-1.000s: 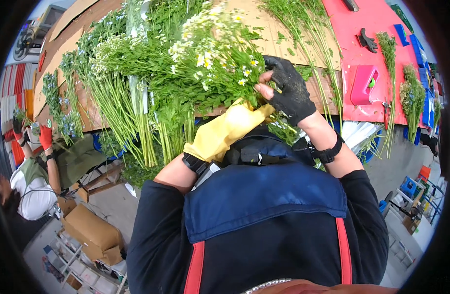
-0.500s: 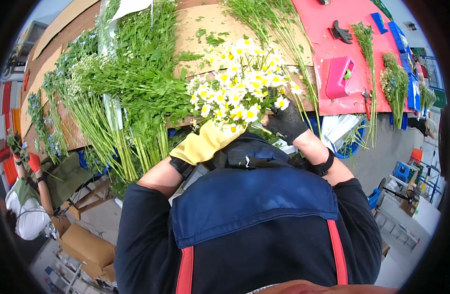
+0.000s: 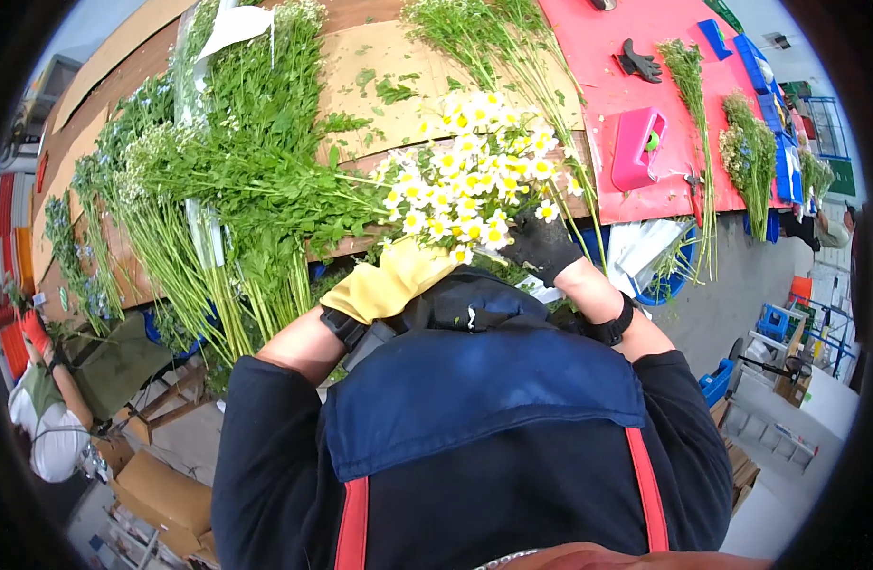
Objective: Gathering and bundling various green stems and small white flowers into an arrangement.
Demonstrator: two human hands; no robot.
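A full bunch of white daisies with yellow centres point(image 3: 467, 180) is held up in front of my body, blooms facing up and away. My left hand point(image 3: 398, 277), in a yellow glove, closes around the bunch low on its left side; the blooms cover its fingertips. On the right side, my right hand point(image 3: 548, 249) in a black glove is curled against the bunch just under the flower heads, its fingers partly behind them. Most of the stems are hidden below the blooms and my hands. To the left lies a big heap of leafy green stems point(image 3: 256, 185) with small white flowers.
Cardboard point(image 3: 379, 57) scattered with leaf bits covers the table. On a red sheet point(image 3: 588, 114) rest a pink tape dispenser point(image 3: 638, 149), a black glove point(image 3: 638, 62) and pruning shears point(image 3: 694, 195). A blue bin point(image 3: 666, 280) stands below the edge. Another person point(image 3: 52, 418) works at far left.
The view has shifted slightly, so the table appears moved to the left. Both hands still hold the bunch, which has turned a little; the black-gloved fingers sit further behind the blooms.
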